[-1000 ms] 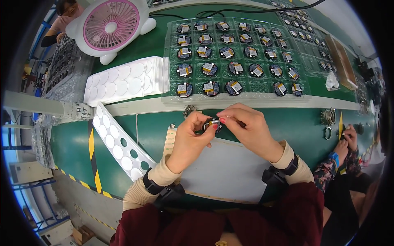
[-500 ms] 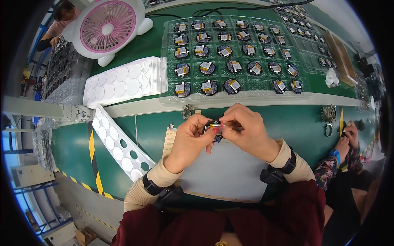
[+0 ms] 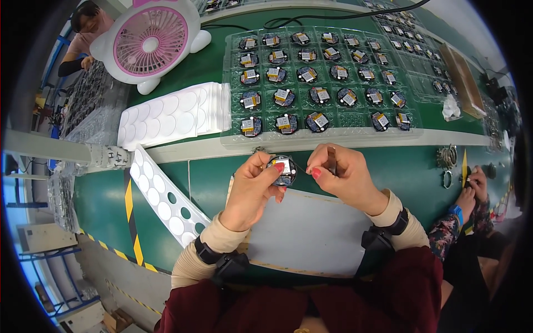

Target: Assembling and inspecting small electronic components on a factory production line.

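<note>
My left hand (image 3: pixel 251 188) pinches a round circuit board (image 3: pixel 285 176) between thumb and fingers, above the green bench. The board is dark blue with a silver-and-yellow battery on its face, partly covered by my thumb. Just to the right, apart from the board, my right hand (image 3: pixel 345 176) is closed with thumb and forefinger pressed together. A narrow dark metallic tool (image 3: pixel 331 158) shows among its fingers; most of it is hidden, so its kind cannot be made out. Beneath both hands lies a grey sheet (image 3: pixel 305 236).
Beyond the ledge, a clear plastic tray (image 3: pixel 355 119) holds rows of similar boards. Stacked white sheets of round stickers (image 3: pixel 161 114), one loose sticker strip (image 3: pixel 161 194) and a pink-and-white fan (image 3: pixel 150 44) are at left. Metal rings (image 3: pixel 446 155) and another person's hands (image 3: pixel 472 188) are at right.
My right hand has drawn away from the board to the right. The board's face shows more openly in my left hand, and the view has shifted slightly.
</note>
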The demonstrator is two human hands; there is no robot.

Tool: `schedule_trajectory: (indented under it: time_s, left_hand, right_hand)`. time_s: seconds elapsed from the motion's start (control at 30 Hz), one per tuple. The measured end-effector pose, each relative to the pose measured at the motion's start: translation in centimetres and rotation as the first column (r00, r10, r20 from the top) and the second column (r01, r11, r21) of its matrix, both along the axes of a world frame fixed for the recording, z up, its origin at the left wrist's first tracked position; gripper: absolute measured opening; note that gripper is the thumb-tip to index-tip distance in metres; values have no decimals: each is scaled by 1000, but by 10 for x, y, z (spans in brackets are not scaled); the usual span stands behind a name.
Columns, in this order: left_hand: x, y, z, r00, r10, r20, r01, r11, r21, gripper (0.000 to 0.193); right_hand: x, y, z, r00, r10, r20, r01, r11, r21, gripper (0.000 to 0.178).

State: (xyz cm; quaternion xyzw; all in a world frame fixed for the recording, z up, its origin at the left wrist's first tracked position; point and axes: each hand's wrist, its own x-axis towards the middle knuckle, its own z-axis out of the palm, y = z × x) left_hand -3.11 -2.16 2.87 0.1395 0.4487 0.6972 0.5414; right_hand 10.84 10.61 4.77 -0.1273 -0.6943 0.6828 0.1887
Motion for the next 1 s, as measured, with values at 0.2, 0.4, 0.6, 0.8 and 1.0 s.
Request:
schedule_trajectory:
  time_s: [0.2,0.4,0.6,0.8,1.0]
  left_hand:
    - [-9,3,-1,996,88,22,-87,996,-16,3]
    - [-5,6,-3,997,76,-18,-76,997,21,5]
    - [2,9,-1,998,43,-37,-41,998,56,7]
    - [6,11,-3,995,22,-99,-18,999,42,6]
    - [19,17,-4,925,79,-371,-76,997,22,7]
  right_hand:
    - [10,6,21,980,181,-81,-175,982,76,6]
    - [3,26,22,1000,-11,-14,9,989,-151,13]
    - [-3,23,5,993,-77,86,82,995,-52,14]
    - [-5,16,-3,988,-99,115,83,986,143,12]
    - [-4,15,-9,987,-159,-5,148,902,406,8]
